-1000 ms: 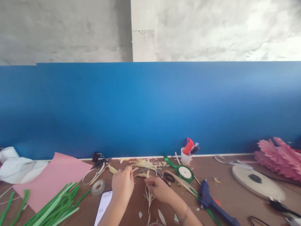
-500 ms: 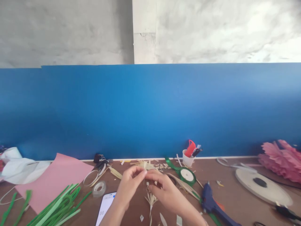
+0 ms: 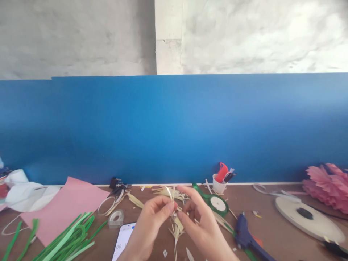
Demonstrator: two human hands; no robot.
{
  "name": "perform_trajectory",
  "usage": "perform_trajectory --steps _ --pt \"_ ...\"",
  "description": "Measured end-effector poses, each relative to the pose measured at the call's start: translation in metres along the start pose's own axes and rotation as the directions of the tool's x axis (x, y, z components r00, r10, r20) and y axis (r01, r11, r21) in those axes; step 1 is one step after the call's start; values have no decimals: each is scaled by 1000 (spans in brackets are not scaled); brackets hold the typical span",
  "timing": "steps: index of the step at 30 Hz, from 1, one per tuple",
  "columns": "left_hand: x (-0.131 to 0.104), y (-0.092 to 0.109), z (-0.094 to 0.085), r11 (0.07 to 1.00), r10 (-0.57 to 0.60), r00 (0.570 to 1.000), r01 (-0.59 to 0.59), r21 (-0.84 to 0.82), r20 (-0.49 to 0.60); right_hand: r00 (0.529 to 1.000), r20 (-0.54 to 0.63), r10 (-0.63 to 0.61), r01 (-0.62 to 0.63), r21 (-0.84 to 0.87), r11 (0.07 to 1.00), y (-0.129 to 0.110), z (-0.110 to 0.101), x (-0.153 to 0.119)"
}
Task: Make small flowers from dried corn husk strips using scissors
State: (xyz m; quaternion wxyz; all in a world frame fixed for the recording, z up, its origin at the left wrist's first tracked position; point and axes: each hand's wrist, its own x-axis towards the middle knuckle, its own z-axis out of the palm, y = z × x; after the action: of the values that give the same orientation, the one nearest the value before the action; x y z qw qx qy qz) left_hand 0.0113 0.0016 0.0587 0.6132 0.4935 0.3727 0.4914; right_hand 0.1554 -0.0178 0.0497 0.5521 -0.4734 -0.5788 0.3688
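Observation:
Pinched between thumb and forefinger of my left hand (image 3: 156,221) is a thin pale strip (image 3: 169,194) that sticks up above the fingertips. My right hand (image 3: 197,219) is just to the right, its forefinger raised and its thumb apart from it; no object shows between them. Below the fingertips, between both hands, a pale straw-like piece with splayed ends and a twisted stem (image 3: 176,232) lies on the brown table. More pale dry strips (image 3: 163,192) lie behind the hands.
Left: pink sheet (image 3: 67,206), green stems (image 3: 66,239), tape roll (image 3: 116,218), scissors (image 3: 108,206), phone (image 3: 123,239). Right: green ribbon spool (image 3: 218,204), white cup of tools (image 3: 219,185), blue glue gun (image 3: 246,235), cream oval base (image 3: 310,219), pink paper flower (image 3: 326,188). Blue panel (image 3: 174,130) behind.
My right hand has moved slightly right and its fingers have spread away from my left fingertips. The thin strip now shows above my left fingers. The view has shifted slightly.

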Motion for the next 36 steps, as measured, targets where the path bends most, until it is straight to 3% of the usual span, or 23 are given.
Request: perform_trajectory --steps 4,8,10,12,14,17,19,21,22,23,26,28,32,34,35,36 --pt "-2 2 0 999 19 1000 -19 48 7 982 165 93 -87 -44 995 -5 -4 0" --pt "-3 4 -3 997 23 999 -21 81 -25 958 218 184 -190 6 982 2 -37 15" --pt "-4 5 -4 999 21 1000 -20 46 -12 972 117 203 -212 78 974 12 -64 28" --pt "-4 4 -3 999 9 1000 -8 -31 11 978 -99 182 -185 -22 982 26 -91 41" --pt "-3 3 -2 992 -21 999 25 -120 35 934 -308 184 -259 -223 940 37 -111 51" --pt "-3 2 2 976 -60 996 72 -203 62 894 -420 154 -310 -334 890 39 -116 53" --pt "-4 1 3 977 -55 997 65 -204 57 928 -336 158 -277 -342 898 28 -100 44" --pt "-5 2 4 983 -31 999 38 -177 41 979 3 203 -200 -154 967 13 -73 29" --pt "-6 3 4 987 -17 999 23 -159 34 957 178 229 -224 -46 973 5 -57 20" --pt "-7 4 4 990 -9 999 14 -141 34 932 280 231 -253 45 967 -3 -41 13" --pt "-10 7 4 997 -18 998 23 -76 68 880 425 211 -289 129 949 -16 -9 -1" --pt "-11 9 3 999 -10 997 13 -47 70 864 455 216 -265 46 963 -16 -8 0" --pt "-10 11 2 993 17 1000 -14 -120 23 902 322 287 -238 -183 954 4 -51 21" --pt "-9 11 1 985 -2 1000 5 -173 18 968 102 228 -178 -360 916 19 -80 35" --pt "-9 11 2 981 -13 1000 17 -193 21 979 -83 187 -204 -502 840 26 -92 41" --pt "-8 10 2 978 -23 999 28 -209 25 966 -198 168 -251 -555 793 33 -102 46"
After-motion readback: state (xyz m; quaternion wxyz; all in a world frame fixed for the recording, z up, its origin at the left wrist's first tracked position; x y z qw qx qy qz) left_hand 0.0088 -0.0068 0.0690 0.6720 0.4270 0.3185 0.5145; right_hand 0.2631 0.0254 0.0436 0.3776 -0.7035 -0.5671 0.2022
